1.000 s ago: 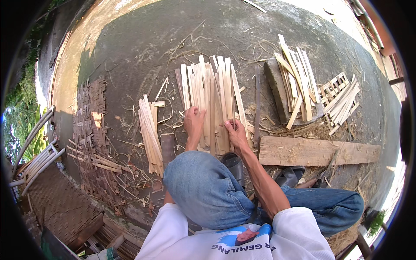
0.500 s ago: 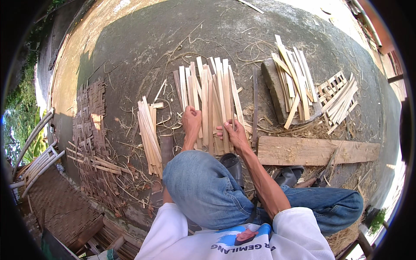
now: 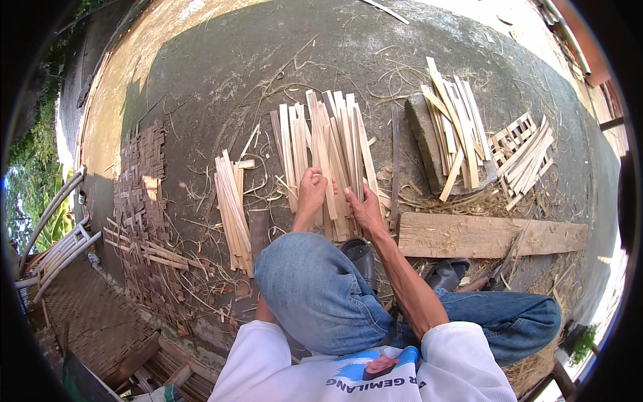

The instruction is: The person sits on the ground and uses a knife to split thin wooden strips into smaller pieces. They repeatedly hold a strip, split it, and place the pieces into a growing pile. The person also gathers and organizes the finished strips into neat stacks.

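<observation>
A spread bundle of pale, flat bamboo strips (image 3: 349, 137) lies on the ground in front of my knees, its strips running away from me. My left hand (image 3: 310, 197) is closed around one strip (image 3: 323, 157), whose near end sticks out past the fingers above the others. Just to its right, my right hand (image 3: 366, 209) rests over the bundle's near right side. Its thumb and forefinger stand apart with no strip visibly gripped between them; the other fingers are partly hidden.
Another strip bundle (image 3: 231, 208) lies to the left, beside a dark bamboo tube (image 3: 258, 229). More strips lean on a stone block (image 3: 423, 144) at right, near a woven piece (image 3: 514, 137). A wooden plank (image 3: 492, 236), a blade (image 3: 512, 258) and a woven mat (image 3: 142, 194) surround me.
My left hand has shifted slightly right and raised a strip toward me. The right hand's thumb and forefinger have opened and come away from the strip they were at.
</observation>
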The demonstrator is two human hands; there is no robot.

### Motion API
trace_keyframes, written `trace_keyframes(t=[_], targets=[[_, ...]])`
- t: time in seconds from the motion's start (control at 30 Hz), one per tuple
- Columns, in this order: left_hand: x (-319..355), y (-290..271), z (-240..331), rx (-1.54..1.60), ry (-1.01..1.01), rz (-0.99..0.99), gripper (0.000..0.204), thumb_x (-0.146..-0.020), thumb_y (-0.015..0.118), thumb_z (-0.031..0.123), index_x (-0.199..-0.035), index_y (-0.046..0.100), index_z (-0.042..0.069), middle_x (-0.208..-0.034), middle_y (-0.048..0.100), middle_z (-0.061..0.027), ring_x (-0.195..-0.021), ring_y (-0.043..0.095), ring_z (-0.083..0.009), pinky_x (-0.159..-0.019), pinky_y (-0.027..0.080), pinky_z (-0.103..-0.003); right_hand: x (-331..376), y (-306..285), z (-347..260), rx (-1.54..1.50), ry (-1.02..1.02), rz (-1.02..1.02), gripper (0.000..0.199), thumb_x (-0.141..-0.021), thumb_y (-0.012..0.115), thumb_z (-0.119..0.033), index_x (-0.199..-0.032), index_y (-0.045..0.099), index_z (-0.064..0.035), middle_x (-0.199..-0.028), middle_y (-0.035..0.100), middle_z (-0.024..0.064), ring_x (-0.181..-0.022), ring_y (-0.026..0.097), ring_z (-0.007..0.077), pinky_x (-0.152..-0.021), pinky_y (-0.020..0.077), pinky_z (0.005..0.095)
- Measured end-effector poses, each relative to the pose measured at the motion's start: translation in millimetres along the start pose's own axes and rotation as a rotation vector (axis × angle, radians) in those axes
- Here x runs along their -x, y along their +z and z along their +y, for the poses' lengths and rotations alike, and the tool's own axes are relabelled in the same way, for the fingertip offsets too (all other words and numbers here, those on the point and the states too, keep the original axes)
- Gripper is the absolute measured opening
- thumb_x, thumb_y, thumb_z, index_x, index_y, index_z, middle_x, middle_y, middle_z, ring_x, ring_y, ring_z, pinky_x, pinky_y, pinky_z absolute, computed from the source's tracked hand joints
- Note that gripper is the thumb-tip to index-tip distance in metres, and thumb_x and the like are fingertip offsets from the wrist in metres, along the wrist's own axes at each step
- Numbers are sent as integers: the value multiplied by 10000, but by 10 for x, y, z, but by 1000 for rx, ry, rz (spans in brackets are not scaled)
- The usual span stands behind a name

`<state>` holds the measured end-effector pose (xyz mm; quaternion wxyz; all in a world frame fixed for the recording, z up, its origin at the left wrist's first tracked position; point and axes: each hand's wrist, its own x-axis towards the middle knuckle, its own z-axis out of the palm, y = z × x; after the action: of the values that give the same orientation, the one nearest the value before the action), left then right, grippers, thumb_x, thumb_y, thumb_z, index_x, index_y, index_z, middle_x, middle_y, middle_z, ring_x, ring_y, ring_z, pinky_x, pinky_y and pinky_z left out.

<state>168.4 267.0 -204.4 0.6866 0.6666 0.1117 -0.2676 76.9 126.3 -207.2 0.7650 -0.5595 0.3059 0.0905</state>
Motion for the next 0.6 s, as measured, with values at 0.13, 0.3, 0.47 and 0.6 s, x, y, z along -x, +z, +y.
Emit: trace_keyframes(t=[0.13, 0.3, 0.47, 0.6], targets=[[81, 127, -62, 209, -75, -69, 312, -975, 607, 94, -1248, 472, 28, -1120, 701, -188, -907, 691, -202, -782, 549, -322, 20, 72, 9, 132, -125, 90, 397, -889, 749, -242, -1199, 654, -13, -992, 712, 81, -901, 659, 195, -847, 514, 339], [0, 9, -213, 42, 37, 34, 260, -964, 651, 144, -1189, 587, 31, -1051, 731, -127, -885, 686, -190, -776, 537, -333, 10, 29, 40, 163, -190, 81, 354, -901, 735, -223, -1167, 657, -2, -1009, 714, 93, -908, 653, 175, -849, 513, 333], [-128, -203, -315, -814, 299, 384, 247, -876, 725, 171, -1049, 668, 4, -865, 714, -68, -745, 654, -178, -689, 509, -344, 26, -55, 49, 76, -140, 111, 348, -922, 729, -229, -1163, 647, 9, -1024, 710, 86, -908, 637, 151, -842, 512, 314], [-147, -237, -201, -688, 214, 334, 278, -870, 732, 193, -1063, 661, 6, -783, 658, -54, -711, 626, -171, -653, 500, -332, 105, -57, 48, 103, -140, 125, 366, -953, 699, -257, -1190, 629, 13, -1065, 698, 100, -949, 624, 158, -875, 502, 321]])
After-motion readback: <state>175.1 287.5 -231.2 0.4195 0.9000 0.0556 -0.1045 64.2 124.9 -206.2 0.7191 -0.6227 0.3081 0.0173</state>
